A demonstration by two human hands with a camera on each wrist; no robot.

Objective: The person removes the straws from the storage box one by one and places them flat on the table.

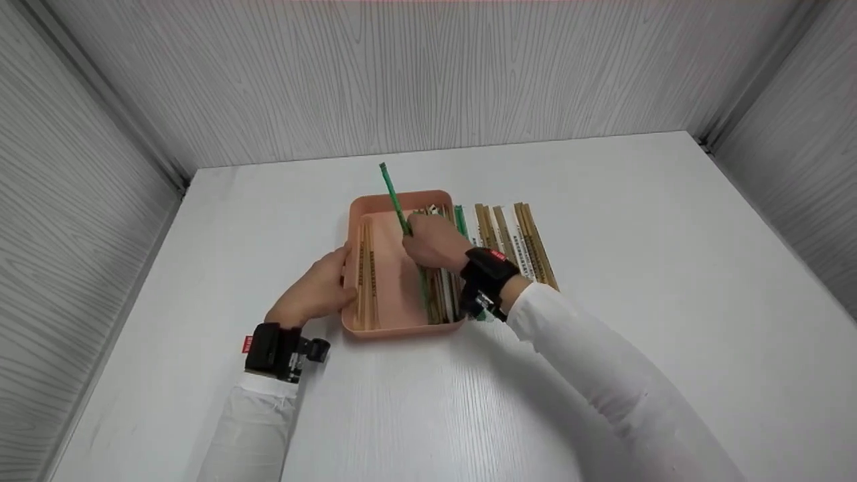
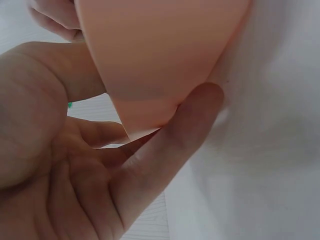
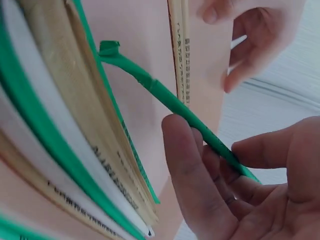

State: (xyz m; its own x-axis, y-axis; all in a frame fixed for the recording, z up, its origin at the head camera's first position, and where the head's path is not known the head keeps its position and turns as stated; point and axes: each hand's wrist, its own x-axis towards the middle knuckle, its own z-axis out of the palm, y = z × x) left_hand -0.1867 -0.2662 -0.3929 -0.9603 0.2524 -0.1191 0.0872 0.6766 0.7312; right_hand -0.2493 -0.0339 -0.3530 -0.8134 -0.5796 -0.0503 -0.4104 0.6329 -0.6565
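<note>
A shallow pink plastic tray (image 1: 402,333) stands on the table. My left hand (image 1: 320,284) grips its left wall, thumb over the rim. Above the tray, my right hand (image 1: 435,241) pinches a slim green paper-wrapped stick (image 1: 394,194) between thumb and fingers; its folded end (image 3: 110,49) shows in the right wrist view. Along the tray's left side lie a couple of brown paper-wrapped sticks (image 1: 366,281). Several brown, white and green wrapped sticks (image 1: 442,298) fill the right side, partly hidden by my right hand.
To the right of the tray, a row of brown, white and green wrapped sticks (image 1: 529,234) lies on the white table (image 1: 636,268), partly behind my right wrist. Grey wood-grain panels (image 1: 402,80) rise at the back and both sides.
</note>
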